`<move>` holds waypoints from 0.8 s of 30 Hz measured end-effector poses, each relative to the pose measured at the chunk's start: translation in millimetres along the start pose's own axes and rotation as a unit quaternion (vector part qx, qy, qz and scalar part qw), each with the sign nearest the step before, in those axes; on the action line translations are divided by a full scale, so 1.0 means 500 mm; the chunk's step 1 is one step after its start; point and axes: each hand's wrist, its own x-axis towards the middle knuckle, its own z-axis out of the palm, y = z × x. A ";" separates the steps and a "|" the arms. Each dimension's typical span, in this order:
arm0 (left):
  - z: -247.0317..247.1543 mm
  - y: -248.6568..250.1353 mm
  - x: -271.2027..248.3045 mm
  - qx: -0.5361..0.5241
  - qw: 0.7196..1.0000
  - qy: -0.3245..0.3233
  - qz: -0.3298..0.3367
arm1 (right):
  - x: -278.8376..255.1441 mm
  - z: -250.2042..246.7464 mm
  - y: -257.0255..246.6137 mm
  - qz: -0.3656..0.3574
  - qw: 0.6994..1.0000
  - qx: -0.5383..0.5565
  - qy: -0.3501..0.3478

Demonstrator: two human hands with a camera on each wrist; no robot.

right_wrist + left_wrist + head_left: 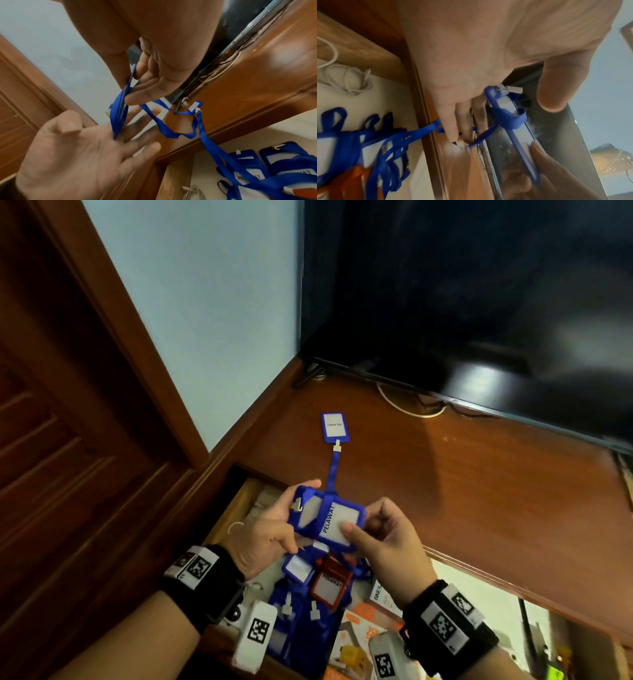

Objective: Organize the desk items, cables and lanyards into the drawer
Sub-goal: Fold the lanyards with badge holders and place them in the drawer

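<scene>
Mostly we look down over a dark wooden table [462, 491] set in a corner, with its drawer [236, 508] pulled open beneath our hands. Our left hand [270, 532] and right hand [383, 539] together hold a blue badge holder [329, 518] above the drawer: the left fingers [452, 127] lie fairly straight under it with the thumb on its far end, while the right thumb and forefinger pinch the near corner. Its card reads "PELAWAT", and a blue strap [173, 129] wraps across it. From it the strap runs back to a second blue badge holder [333, 428] lying flat on the table, well apart from us. Inside the drawer sits a heap of blue lanyards [294, 604], a red badge holder [330, 583] and a coiled white cable [346, 77]; our wrists hide much of the heap, and the boxes at the drawer's right are too blurred to read. Behind, a large dark screen [479, 302] stands on the table, cut off at the frame edge, beside a pale blue wall [205, 320] and a wooden door [51, 440].
</scene>
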 end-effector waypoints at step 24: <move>0.136 0.139 -0.069 0.593 0.788 0.044 0.158 | 0.026 -0.048 -0.024 -0.103 0.953 -0.278 0.067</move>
